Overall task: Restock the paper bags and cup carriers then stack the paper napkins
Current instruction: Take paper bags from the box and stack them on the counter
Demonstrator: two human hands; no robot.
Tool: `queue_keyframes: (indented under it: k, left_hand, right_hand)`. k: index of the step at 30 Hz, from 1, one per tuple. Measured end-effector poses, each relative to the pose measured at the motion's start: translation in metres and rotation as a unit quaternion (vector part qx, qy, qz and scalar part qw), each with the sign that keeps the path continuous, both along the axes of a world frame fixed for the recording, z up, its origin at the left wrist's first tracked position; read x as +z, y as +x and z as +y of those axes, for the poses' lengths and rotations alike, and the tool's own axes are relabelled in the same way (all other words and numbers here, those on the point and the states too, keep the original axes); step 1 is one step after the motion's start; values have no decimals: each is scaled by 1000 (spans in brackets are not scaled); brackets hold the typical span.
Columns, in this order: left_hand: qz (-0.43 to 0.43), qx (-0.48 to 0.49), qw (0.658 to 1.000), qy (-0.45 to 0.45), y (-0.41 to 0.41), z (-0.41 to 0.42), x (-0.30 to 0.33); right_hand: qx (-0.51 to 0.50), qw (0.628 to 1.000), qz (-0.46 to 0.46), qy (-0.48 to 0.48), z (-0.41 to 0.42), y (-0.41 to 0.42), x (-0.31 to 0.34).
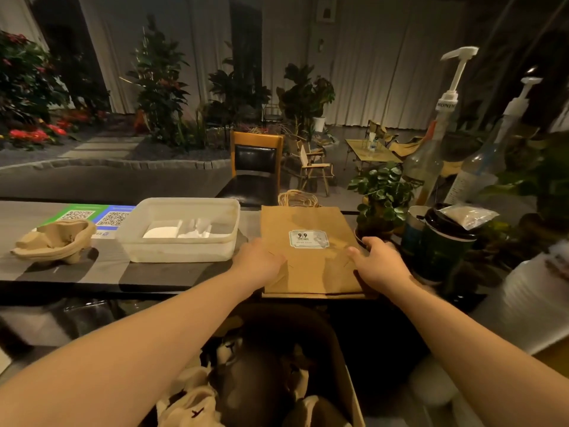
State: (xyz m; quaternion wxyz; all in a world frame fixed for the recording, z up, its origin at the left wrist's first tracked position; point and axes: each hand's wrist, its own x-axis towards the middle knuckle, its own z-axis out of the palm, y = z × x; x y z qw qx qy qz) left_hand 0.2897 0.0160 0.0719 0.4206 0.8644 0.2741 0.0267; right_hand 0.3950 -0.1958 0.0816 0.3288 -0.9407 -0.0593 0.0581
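Observation:
A flat stack of brown paper bags (311, 263) with a white label lies on the dark counter, string handles pointing away from me. My left hand (260, 261) rests on the stack's left edge. My right hand (380, 263) lies on its right edge, fingers curled around the side. A moulded cup carrier (55, 240) sits at the counter's left. White paper napkins (178, 231) lie inside a translucent plastic tub (184, 251) between the carrier and the bags.
A cardboard box (354, 392) holding pale cup carriers stands below the counter in front of me. Right of the bags are a small potted plant (381, 192), dark lidded cups (446, 245) and two pump bottles (431, 161). QR code signs (92, 215) lie at the far left.

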Motion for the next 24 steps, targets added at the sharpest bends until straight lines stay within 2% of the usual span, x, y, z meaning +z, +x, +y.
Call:
queue_keyframes:
  k: [3,5,9,14,24]
  left_hand:
    - [42,-57,990,118,-19,-12,8]
    - [17,-128,977,169,-33,-17,7]
    - [29,-186,974,129,-50,-9,-9]
    - [6,-135,987,91,-46,-7,-10]
    - [28,-128,981,140,-44,-2,-13]
  right_hand:
    - [15,998,30,-47,-15,-4,-6]
    - [45,995,45,-77,-23,-8,-6]
    - [114,987,46,-104,-35,-18,-5]
    - [147,987,22,-68,-39,-34,-5]
    - [118,992,-11,-38,-38,-45,-17]
